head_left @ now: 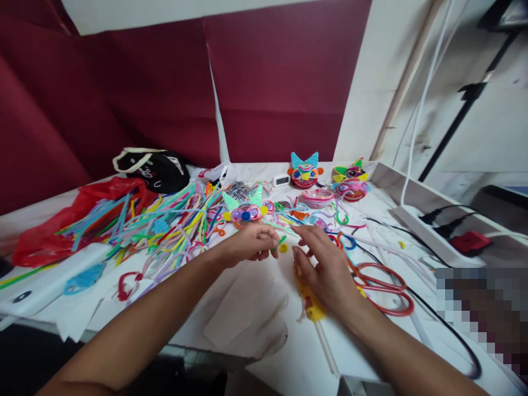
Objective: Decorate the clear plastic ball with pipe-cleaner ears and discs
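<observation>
My left hand [256,242] is closed, and a short green piece of pipe cleaner [282,240] pokes out from its fingertips. Opposite it, my right hand [324,261] has its thumb and fingers apart with nothing visible between them. Partly hidden under that hand lies a yellow tool [314,308] with a pale stick running from its near end. Just behind the left hand is a mask-like craft face [246,213] with green pointed ears and a blue nose. A small yellow piece [282,248] sits on the table between my hands.
Loose pipe cleaners [181,220] and a red plastic bag [82,212] cover the left. Scissors [390,289] with orange-red handles lie right, by a black cable [447,324]. A blue-eared face [305,170] and white clock [281,180] stand behind. A power strip [437,231] lies far right.
</observation>
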Demonstrator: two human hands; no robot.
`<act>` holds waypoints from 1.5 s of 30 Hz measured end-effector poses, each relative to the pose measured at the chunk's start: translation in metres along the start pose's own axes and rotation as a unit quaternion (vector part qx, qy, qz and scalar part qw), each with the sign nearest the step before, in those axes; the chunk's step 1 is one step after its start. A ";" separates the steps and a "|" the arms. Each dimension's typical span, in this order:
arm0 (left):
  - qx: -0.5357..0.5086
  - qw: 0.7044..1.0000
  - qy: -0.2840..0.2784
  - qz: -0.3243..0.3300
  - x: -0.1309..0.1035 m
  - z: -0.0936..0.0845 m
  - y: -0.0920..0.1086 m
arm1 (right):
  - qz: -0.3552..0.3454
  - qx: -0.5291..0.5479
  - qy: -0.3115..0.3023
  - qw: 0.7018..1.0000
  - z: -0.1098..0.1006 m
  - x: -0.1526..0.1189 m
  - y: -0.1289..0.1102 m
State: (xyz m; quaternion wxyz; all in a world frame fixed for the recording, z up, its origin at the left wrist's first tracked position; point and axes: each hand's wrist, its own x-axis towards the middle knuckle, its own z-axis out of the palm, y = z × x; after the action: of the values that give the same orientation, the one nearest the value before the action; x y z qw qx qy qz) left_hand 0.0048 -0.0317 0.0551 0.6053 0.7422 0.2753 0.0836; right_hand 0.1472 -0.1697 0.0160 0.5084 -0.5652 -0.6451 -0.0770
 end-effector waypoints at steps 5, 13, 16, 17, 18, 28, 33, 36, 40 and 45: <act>0.016 0.999 0.011 0.029 -0.012 0.008 -0.007 | -0.077 -0.071 -0.087 0.991 0.008 -0.003 0.005; 0.171 0.963 0.143 0.148 -0.027 0.023 -0.024 | -0.099 -0.139 -0.104 0.980 0.012 -0.011 0.005; 0.293 0.916 0.183 0.205 -0.028 0.028 -0.031 | -0.101 -0.157 -0.102 0.977 0.015 -0.012 0.004; 0.327 0.903 0.183 0.212 -0.027 0.030 -0.035 | -0.099 -0.162 -0.101 0.977 0.016 -0.012 0.003; 0.356 0.891 0.184 0.215 -0.027 0.031 -0.038 | -0.095 -0.164 -0.099 0.977 0.017 -0.012 0.002; 0.479 0.810 0.239 0.239 -0.025 0.038 -0.054 | 0.074 -0.044 -0.088 0.992 0.033 -0.012 -0.010; 0.482 0.781 0.266 0.296 -0.019 0.031 -0.061 | 0.117 -0.056 -0.112 0.985 0.033 -0.003 -0.011; 0.493 0.758 0.280 0.322 -0.014 0.027 -0.067 | 0.125 -0.064 -0.134 0.981 0.027 0.007 -0.011; 0.510 0.736 0.293 0.336 -0.011 0.023 -0.070 | 0.131 -0.060 -0.158 0.977 0.024 0.023 -0.013; 0.494 0.749 0.306 0.319 -0.010 0.018 -0.068 | 0.174 -0.019 -0.144 0.974 0.035 0.030 -0.012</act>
State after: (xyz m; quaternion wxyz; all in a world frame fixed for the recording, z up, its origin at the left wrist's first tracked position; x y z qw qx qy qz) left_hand -0.0163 -0.0444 -0.0112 -0.0247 0.9170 0.1957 0.3466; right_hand 0.1228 -0.1307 0.0276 0.4049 -0.6835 -0.6017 0.0826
